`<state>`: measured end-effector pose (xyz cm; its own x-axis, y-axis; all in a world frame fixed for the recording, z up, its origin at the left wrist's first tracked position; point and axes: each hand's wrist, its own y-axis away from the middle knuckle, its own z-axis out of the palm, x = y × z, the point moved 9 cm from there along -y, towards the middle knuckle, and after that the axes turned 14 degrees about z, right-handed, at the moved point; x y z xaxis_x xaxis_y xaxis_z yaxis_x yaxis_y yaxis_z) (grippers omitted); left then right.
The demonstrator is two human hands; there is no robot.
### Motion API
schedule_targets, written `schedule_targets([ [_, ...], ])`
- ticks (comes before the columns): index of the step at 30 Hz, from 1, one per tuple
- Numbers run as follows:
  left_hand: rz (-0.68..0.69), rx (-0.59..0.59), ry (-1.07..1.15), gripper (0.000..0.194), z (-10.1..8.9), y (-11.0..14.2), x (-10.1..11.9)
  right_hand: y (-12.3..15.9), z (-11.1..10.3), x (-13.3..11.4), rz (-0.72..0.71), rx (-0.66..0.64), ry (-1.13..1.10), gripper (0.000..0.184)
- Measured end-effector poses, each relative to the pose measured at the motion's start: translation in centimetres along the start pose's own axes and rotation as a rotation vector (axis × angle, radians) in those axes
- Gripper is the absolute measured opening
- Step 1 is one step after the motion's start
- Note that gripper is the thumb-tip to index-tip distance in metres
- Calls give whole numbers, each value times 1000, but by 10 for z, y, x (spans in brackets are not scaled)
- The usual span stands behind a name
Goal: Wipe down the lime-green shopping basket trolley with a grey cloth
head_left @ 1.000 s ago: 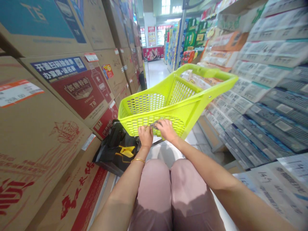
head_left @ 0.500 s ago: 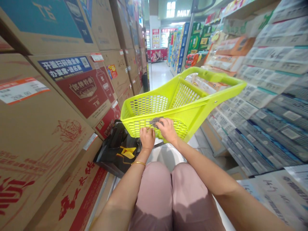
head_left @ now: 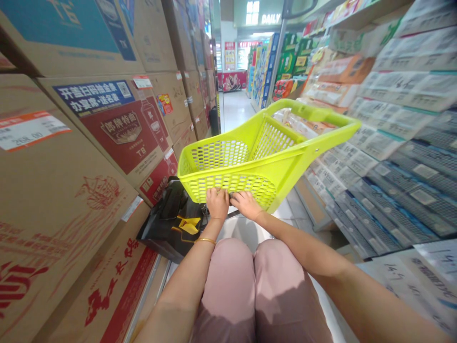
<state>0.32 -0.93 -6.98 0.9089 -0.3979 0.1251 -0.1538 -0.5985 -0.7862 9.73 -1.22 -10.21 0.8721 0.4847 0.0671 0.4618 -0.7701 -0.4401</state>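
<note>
A lime-green plastic shopping basket (head_left: 285,157) stands tilted in the aisle in front of my knees. My left hand (head_left: 217,203) is closed, its fingers curled onto the lower edge of the basket's near mesh wall. My right hand (head_left: 246,205) is beside it at the same lower edge, fingers pressed on a grey cloth (head_left: 233,195) of which only a small dark bit shows between the hands. The basket looks to hold nothing.
Stacked cardboard cartons (head_left: 107,124) wall the left side. Shelves of packaged goods (head_left: 392,133) line the right. A black object with a yellow part (head_left: 174,221) lies on the floor left of the basket. The white-tiled aisle (head_left: 233,107) runs ahead.
My right hand with the grey cloth has slid down from the basket's mesh wall to its lower edge, hiding most of the cloth. My left hand has stayed in place.
</note>
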Motion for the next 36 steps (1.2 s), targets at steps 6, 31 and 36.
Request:
schedule_targets([
  [6,0,-14,1,20,1,0,-1,-20,-52,19,213,259,-24,25],
  [31,29,-2,85,20,-11,8,-9,-2,-9,0,57,23,9,25],
  [36,-53,73,52,23,-27,8,-19,-7,-24,1,119,87,-41,32],
])
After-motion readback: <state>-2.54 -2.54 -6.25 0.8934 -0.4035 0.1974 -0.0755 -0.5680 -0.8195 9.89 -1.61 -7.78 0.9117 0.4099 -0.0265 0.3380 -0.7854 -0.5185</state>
